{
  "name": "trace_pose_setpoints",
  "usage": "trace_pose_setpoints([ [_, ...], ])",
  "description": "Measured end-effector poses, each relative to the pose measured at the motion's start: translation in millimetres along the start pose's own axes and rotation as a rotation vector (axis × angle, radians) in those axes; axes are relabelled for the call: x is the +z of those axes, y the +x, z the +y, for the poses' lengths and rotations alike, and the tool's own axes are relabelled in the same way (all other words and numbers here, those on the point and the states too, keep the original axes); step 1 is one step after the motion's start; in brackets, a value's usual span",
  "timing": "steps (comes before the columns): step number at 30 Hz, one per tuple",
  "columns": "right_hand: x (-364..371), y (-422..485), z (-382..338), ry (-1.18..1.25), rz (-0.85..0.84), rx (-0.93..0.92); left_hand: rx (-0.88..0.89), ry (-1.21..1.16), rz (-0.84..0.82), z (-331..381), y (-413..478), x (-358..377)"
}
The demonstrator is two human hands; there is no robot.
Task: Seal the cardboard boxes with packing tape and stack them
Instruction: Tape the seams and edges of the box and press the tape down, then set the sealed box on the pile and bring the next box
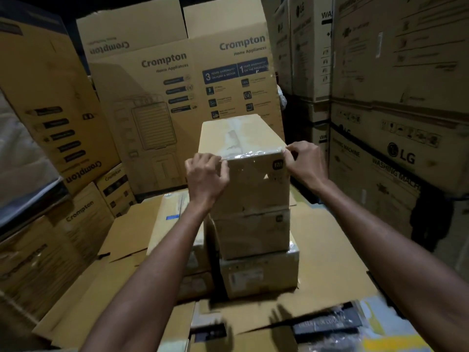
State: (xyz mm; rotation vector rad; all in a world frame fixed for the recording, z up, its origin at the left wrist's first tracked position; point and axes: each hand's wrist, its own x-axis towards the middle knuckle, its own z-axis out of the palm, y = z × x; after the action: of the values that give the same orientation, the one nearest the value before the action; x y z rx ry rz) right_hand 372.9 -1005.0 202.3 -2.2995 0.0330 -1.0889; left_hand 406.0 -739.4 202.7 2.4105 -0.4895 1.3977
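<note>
Both hands work the near top edge of the top box [253, 189]. The left hand [205, 174] is at the box's left corner, fingers curled, their tips pinching the clear tape [251, 154] there. The right hand [304, 161] is at the right corner, thumb and forefinger pinching the tape's other end. The glossy, wrinkled tape runs along the edge between the hands, and more tape runs down the middle of the lid.

This box tops a stack of three, resting on a middle box [251, 232] and a bottom box [258, 273]. A lower stack [172, 224] stands just beside it on the left. Both stacks sit on flat cardboard [330, 262]. Tall Crompton boxes [165, 97] stand behind, and LG boxes [401, 153] are piled on the right.
</note>
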Motion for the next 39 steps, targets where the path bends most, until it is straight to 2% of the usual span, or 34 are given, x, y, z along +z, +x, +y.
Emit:
trace_pose_setpoints([
  [3,-11,-60,12,-0.019,-0.026,-0.037,-0.022,0.025,0.002,21,-55,-7],
  [6,-20,-133,30,-0.093,-0.087,-0.023,-0.102,-0.016,-0.140,48,-121,-17],
  [10,-35,-251,59,-0.197,-0.215,0.080,-0.239,-0.187,-0.487,90,-222,-36],
  [13,-46,-343,84,-0.252,-0.394,0.218,-0.320,-0.253,-0.766,116,-302,-48],
  [15,-64,-412,100,-0.249,-0.555,0.344,-0.380,-0.286,-1.011,131,-361,-59],
  [17,-87,-474,113,-0.198,-0.657,0.497,-0.524,-0.463,-1.252,143,-419,-72],
  [19,-114,-531,122,-0.146,-0.707,0.669,-0.626,-0.609,-1.375,154,-475,-93],
  [21,-140,-583,124,-0.151,-0.728,0.796,-0.624,-0.623,-1.487,164,-521,-112],
  [24,-182,-648,121,-0.124,-0.689,0.999,-0.804,-0.679,-1.582,187,-583,-135],
  [26,-203,-675,121,-0.074,-0.635,1.122,-0.950,-0.700,-1.576,200,-606,-145],
  [30,-235,-714,126,-0.052,-0.560,1.258,-1.035,-0.741,-1.596,229,-633,-158],
  [32,-242,-727,131,-0.051,-0.547,1.270,-1.032,-0.766,-1.591,242,-641,-158],
  [34,-246,-737,140,-0.056,-0.548,1.273,-0.943,-0.726,-1.584,253,-652,-151],
  [35,-246,-741,146,-0.058,-0.548,1.270,-0.854,-0.675,-1.578,258,-657,-147],
  [37,-244,-751,165,-0.081,-0.585,1.225,-0.549,-0.499,-1.523,269,-671,-135],
  [39,-238,-765,190,-0.193,-0.717,1.089,-0.262,-0.354,-1.423,281,-687,-119],
])
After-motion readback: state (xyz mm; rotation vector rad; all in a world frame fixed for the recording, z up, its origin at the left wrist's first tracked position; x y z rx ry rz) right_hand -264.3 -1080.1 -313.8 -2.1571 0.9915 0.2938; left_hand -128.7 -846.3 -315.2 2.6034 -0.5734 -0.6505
